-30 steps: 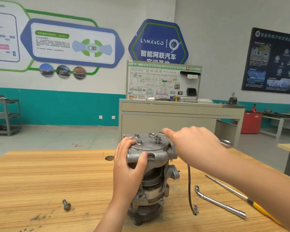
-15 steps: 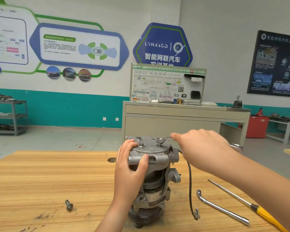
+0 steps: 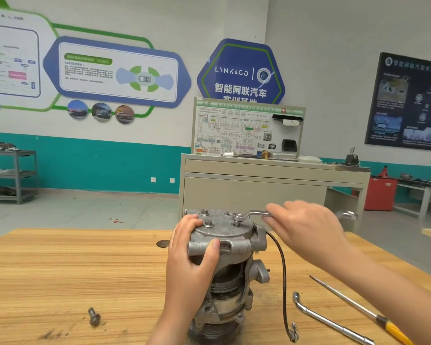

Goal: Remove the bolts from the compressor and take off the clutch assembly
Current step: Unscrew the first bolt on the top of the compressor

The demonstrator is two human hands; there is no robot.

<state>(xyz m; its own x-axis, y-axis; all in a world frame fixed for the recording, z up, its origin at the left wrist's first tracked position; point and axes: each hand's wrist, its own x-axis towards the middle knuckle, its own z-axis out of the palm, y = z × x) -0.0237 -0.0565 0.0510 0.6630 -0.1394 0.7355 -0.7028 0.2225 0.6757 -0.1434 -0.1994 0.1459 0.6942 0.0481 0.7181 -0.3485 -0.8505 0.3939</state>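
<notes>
Much weight here, we judge: our left hand (image 3: 192, 265) clamps the rigid metal compressor (image 3: 234, 245) by its head; our right hand (image 3: 306, 230) holds the wrench (image 3: 254, 214).

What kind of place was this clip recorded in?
Most likely a car-repair training workshop: a wiring-diagram board stands on a cabinet, car posters cover the wall, and a compressor stands on a wooden workbench, with a wrench at its top.
</notes>
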